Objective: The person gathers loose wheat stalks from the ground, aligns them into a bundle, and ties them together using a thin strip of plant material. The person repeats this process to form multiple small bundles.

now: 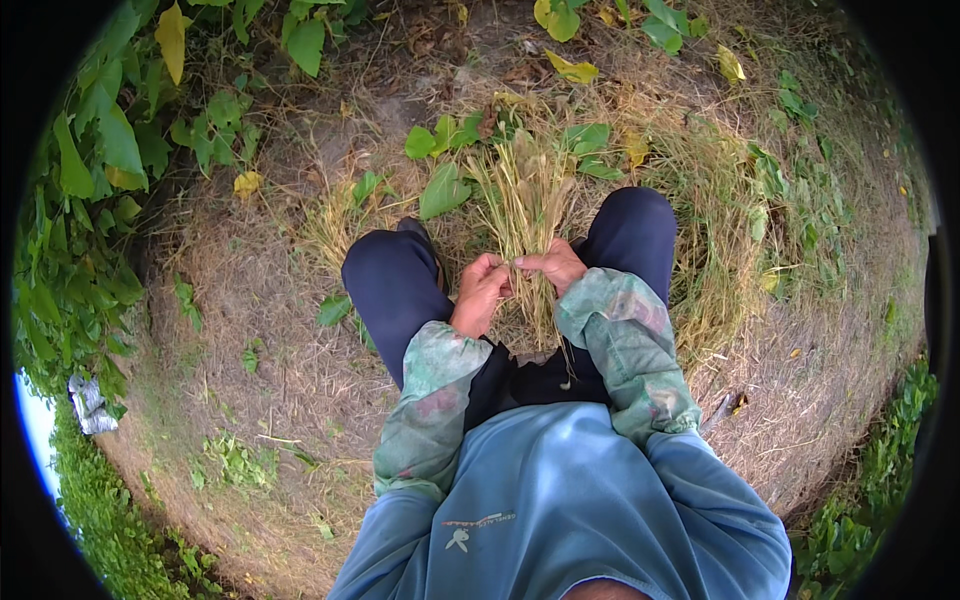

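Note:
Between my knees stands a bundle of dry grass stalks (525,187), its feathery heads fanned out away from me and its thinner ends hanging toward my lap. My right hand (553,266) grips the bundle at its narrow middle, the thumb laid across the stalks. On the other side, my left hand (484,291) pinches at the same spot, fingertips close to the right thumb. What exactly lies between the left fingertips is too small to tell. Both forearms wear patterned green sleeve covers (442,397).
A large heap of cut grass (720,225) lies right of my right knee. Leafy green vines (82,187) crowd the left side. Green and yellow leaves are scattered over the straw-strewn ground (255,352). A silvery crumpled object (91,405) is at the far left.

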A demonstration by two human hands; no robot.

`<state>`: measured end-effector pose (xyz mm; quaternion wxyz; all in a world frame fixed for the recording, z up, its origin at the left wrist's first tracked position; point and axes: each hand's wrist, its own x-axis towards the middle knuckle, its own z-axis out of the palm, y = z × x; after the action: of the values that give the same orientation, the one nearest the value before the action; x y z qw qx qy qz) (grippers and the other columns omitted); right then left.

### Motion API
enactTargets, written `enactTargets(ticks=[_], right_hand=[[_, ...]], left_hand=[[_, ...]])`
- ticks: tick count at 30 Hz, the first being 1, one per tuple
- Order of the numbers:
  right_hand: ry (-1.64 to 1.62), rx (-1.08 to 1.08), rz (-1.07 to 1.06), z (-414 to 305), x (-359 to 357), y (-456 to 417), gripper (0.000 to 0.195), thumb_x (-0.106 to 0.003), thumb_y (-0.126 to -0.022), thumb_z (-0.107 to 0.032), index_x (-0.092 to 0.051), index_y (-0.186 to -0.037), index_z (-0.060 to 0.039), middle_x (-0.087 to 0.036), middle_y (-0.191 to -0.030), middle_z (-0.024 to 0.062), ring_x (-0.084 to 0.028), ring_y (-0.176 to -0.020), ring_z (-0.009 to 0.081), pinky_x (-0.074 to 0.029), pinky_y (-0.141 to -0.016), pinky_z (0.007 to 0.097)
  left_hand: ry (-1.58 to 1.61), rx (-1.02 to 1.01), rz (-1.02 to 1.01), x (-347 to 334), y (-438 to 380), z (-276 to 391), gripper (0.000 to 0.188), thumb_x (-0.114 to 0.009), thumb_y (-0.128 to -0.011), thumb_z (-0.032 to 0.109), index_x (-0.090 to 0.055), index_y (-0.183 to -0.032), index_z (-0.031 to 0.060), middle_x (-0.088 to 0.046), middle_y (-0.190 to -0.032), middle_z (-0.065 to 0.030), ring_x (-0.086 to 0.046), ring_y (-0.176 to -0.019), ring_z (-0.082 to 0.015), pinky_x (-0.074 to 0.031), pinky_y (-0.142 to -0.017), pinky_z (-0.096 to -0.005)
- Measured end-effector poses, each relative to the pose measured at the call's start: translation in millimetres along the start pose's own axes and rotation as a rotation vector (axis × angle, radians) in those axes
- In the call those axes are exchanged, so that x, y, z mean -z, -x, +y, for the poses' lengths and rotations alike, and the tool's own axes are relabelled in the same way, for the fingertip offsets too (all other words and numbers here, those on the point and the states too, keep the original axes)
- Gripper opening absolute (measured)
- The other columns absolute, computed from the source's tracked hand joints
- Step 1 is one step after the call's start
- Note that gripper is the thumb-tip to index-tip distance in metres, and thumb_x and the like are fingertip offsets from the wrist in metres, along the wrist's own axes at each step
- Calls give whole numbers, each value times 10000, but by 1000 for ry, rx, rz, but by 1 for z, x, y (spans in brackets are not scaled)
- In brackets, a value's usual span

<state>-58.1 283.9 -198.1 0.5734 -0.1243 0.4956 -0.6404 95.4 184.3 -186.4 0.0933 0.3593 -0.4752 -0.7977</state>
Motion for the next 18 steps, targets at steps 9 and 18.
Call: enactTargets(ticks=[9, 18], right_hand=[[-55, 0, 14, 0, 0, -1, 316, -696, -772, 25, -662, -1086, 28, -712, -945, 103, -676, -807, 187, -541, -755, 337], [-71, 27, 51, 4, 2, -2, 318, -709, -747, 17, -665, -1062, 32, -713, -928, 104, -671, -803, 182, -535, -768, 331]], left_hand=[[-3, 13, -41, -4, 1, 6, 65, -603, -951, 149, -584, -940, 87, -565, -794, 36, -549, -651, -53, -497, -615, -222], [-71, 7, -14, -1, -2, 2, 101, -574, -970, 164, -604, -937, 74, -578, -769, 38, -555, -662, -50, -442, -576, -207]])
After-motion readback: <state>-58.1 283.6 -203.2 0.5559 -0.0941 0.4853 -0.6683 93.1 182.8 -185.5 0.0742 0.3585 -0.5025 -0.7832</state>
